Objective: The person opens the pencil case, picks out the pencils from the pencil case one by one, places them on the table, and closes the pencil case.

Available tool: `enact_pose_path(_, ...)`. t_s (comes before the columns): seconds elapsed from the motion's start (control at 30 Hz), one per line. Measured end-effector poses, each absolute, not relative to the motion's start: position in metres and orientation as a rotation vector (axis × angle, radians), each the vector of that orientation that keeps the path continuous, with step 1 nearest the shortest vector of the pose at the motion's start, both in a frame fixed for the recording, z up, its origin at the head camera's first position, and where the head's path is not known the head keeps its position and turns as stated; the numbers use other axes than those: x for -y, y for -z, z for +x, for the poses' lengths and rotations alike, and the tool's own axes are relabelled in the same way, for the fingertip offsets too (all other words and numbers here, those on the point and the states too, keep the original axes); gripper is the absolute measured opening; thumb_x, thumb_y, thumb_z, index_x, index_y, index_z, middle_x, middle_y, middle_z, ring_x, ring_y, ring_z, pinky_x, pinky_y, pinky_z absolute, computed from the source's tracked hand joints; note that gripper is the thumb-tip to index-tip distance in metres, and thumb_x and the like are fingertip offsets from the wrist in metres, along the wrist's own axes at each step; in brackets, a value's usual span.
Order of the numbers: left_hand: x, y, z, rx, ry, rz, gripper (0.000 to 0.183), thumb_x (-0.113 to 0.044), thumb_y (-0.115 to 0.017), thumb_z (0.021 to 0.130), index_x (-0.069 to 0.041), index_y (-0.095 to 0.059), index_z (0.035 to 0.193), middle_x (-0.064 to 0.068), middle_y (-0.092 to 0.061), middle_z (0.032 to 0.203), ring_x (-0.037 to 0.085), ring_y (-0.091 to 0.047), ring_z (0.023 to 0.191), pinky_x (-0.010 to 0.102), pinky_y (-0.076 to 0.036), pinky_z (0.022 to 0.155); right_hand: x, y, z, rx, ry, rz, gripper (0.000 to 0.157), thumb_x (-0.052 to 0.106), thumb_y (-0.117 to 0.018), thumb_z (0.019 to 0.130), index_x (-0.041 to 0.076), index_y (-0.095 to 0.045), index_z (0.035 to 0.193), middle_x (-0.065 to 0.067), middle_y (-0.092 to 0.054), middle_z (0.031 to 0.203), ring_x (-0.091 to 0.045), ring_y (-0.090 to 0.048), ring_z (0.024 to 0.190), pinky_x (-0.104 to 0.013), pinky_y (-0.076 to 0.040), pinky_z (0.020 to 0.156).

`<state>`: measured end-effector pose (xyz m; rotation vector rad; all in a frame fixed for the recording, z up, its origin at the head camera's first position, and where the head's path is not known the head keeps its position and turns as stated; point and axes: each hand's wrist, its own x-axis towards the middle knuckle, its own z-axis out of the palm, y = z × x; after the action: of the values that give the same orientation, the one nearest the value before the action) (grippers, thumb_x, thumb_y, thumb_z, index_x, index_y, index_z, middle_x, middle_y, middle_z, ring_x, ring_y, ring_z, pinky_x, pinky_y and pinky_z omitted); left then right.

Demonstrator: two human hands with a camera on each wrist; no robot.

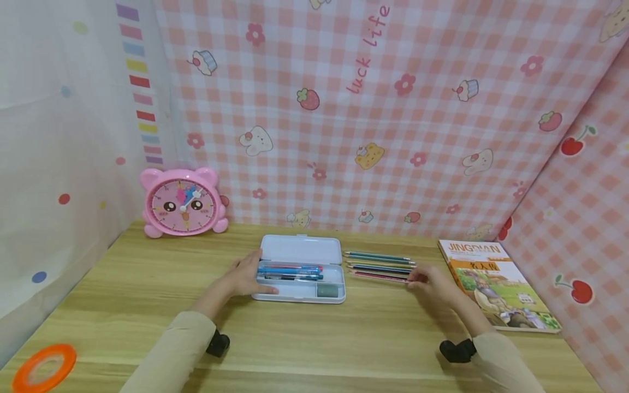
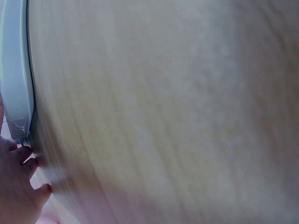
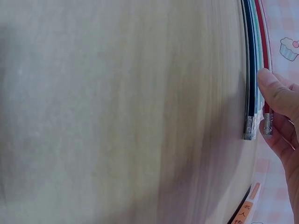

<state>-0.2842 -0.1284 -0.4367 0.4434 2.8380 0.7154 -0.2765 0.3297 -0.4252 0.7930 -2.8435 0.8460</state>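
Note:
A white pencil case (image 1: 300, 249) lies open on the table, its lid tipped back. Several blue and clear pens (image 1: 290, 271) fill its upper compartment, and a grey-green block (image 1: 327, 290) sits at the right of the lower one. My left hand (image 1: 244, 277) rests on the case's left end, its thumb over the front part and its fingers spread near the hinge. Several pencils (image 1: 377, 256) lie in a row to the right of the case. At their eraser ends, my right hand (image 1: 431, 281) pinches a red pencil (image 3: 264, 44) between thumb and fingers, beside a dark blue pencil (image 3: 251, 70).
A pink clock (image 1: 184, 218) stands at the back left against the cloth-covered wall. To the right lies a magazine (image 1: 511, 295), close to my right forearm. An orange ring (image 1: 45, 368) is at the near left corner.

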Motion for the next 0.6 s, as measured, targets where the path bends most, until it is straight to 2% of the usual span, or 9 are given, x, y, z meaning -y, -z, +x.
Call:
enact_pose_path(0.27,0.1294,0.4382,-0.2837,-2.84,-0.723,0.44,0.114,-0.057,-0.07,0.069,0.009,-0.012,0.142,0.028,-0.022,0.147,0.04,-0.021,0.137,0.058,-0.013,0.11,-0.3287,0.4273,-0.2806,2.903,-0.79,0.74,0.004,0.009,-0.067,0.08,0.006,-0.065,0.078,0.0,-0.061,0.072,0.002,-0.049,0.065,-0.02,-0.044,0.057)
enact_pose_path(0.6,0.1291,0.4373,-0.284,-2.839,-0.714,0.428,0.115,-0.057,-0.07,0.069,0.009,-0.012,0.142,0.027,-0.021,0.147,0.039,-0.02,0.137,0.057,-0.012,0.111,-0.3261,0.4299,-0.2868,2.951,-0.77,0.673,0.006,0.011,-0.066,0.082,0.005,-0.066,0.081,-0.001,-0.063,0.077,-0.001,-0.053,0.068,-0.02,-0.047,0.06)
